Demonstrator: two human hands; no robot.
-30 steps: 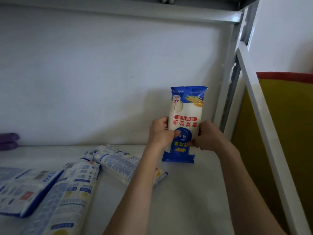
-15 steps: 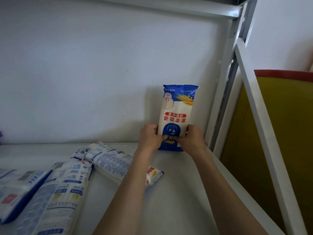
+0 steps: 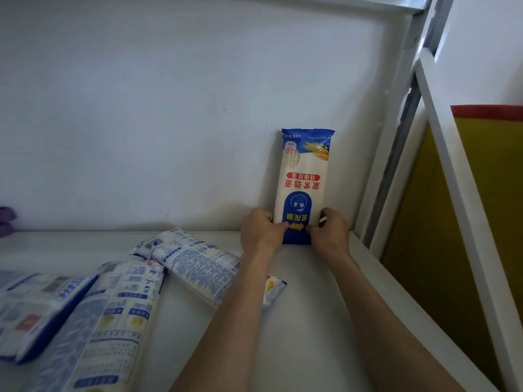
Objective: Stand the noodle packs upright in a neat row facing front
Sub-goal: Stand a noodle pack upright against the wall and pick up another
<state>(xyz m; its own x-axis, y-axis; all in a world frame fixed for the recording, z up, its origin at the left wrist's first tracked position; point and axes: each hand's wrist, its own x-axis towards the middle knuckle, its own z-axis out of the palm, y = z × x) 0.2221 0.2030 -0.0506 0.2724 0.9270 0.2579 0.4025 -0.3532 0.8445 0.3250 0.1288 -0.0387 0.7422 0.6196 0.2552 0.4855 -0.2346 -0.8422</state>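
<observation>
The fingers of both grips are hidden behind the tall blue-and-white plastic noodle pack (image 3: 304, 176); only thumbs and knuckles show, and they cover its lower edges. My left forearm crosses the near end of a white plastic flat pack with blue small print (image 3: 195, 258). Two more lying packs are blurred, their print unreadable: a long blue-printed one (image 3: 113, 321) cut off by the bottom edge and a blue-edged one (image 3: 34, 306) cut off by the left edge. A purple thing (image 3: 7, 219) at the far left is too cropped to name.

The noodle pack stands on end at the far right of the white shelf (image 3: 325, 306), its long axis vertical, close against the white back wall (image 3: 141, 108) and just left of the white metal post (image 3: 396, 137). Its front faces me, but the print is upside down.

It is flat and oblong, with a blue band and golden wheat ears at the top, a clear window showing pale noodles, red characters in the middle and a blue arch with yellow characters low down.

My left grip (image 3: 261, 229) pinches its lower left side and my right grip (image 3: 329, 230) its lower right side, thumbs on the front. A yellow panel with a red top edge (image 3: 486, 193) stands to the right beyond the frame.
</observation>
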